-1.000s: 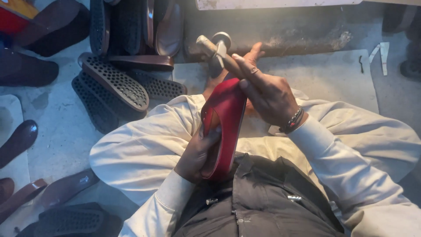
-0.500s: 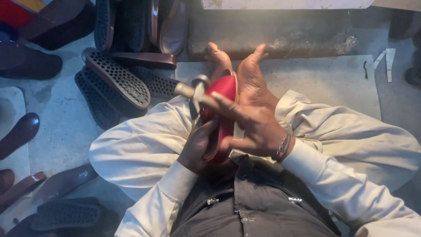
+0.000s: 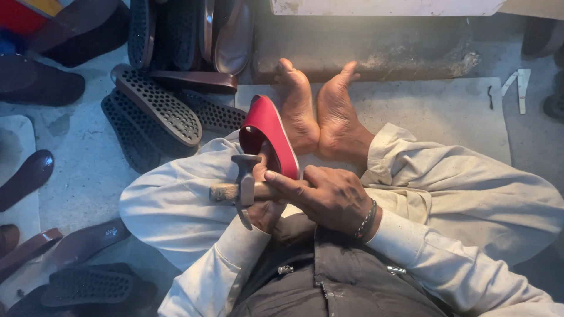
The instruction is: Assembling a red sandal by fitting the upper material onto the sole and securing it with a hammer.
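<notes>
The person sits cross-legged on the grey floor (image 3: 76,176), bare feet (image 3: 320,111) together in front, and the work is held over the lap. To the upper left lie several black perforated soles (image 3: 158,105), and brown soles (image 3: 88,240) lie at the lower left.

The red shoe (image 3: 267,132) stands just before the feet, its long axis running from the lap away toward the toes and a little to the left; the rounded far end points up and away, and the red side faces right. The left hand (image 3: 264,211) is closed around the near end of the shoe from below; it is mostly hidden, so the exact grip I cannot tell.

The right hand (image 3: 329,196) is closed on the wooden handle of a hammer (image 3: 244,188), which lies crosswise, its metal head at the left, just beside the near end of the shoe.

For hammering well, I judge the shoe must be held firm against the lap, the blows short and square on the edge, and the left fingers kept away from the hammer head.
</notes>
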